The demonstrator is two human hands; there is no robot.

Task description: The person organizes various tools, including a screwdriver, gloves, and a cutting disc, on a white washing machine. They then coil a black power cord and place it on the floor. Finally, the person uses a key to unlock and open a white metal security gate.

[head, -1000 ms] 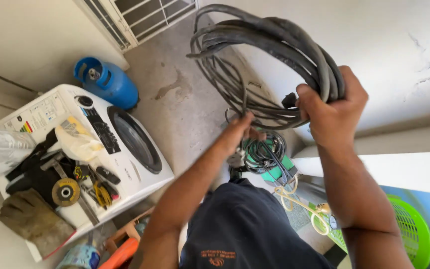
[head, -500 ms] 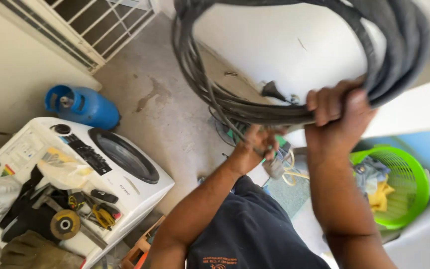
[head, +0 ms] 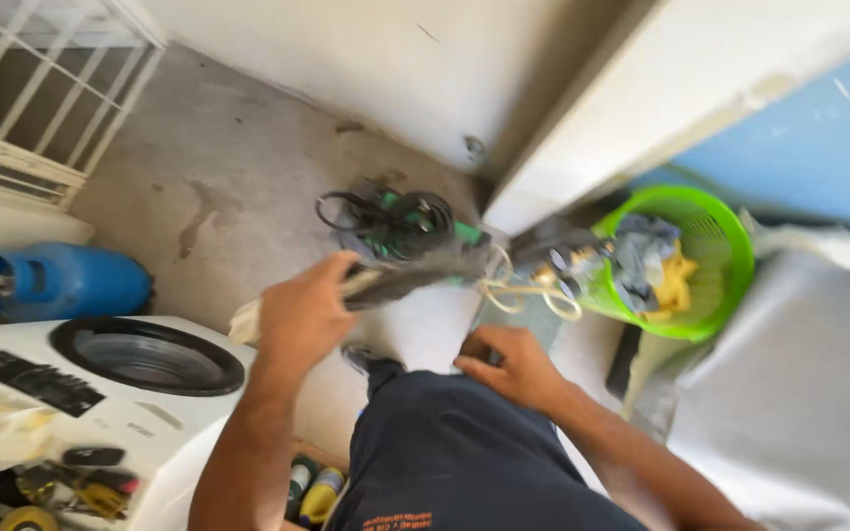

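Most of the lower left is taken by a white washing machine point(head: 164, 418) with its round black-rimmed drum opening facing up; tools and small parts lie on its top at the bottom-left corner, too blurred to name singly. Behind it a blue gas cylinder point(head: 56, 283) lies on the stained concrete floor point(head: 218, 167), under a white window grille point(head: 46, 79). At right a bright green basket point(head: 710, 236) holds grey and yellow cloths, beside a pale grey sheet point(head: 799, 393).

Near the middle of the floor, by the wall corner, lies a coil of black cable point(head: 391, 221) with something green in it. The person's dark trousers point(head: 455, 452) fill the bottom centre.

The left hand point(head: 307, 315) has its grip clenched around a dark, motion-blurred bundle point(head: 415, 277) that stretches to the right just in front of the cable coil; what the bundle is cannot be told for sure. The right hand point(head: 509, 366) rests against the top of the trousers, fingers curled, and I cannot tell whether it grasps anything. A loop of pale cord point(head: 523, 295) lies just above it, near two small bottles point(head: 312, 487) by the machine's base.
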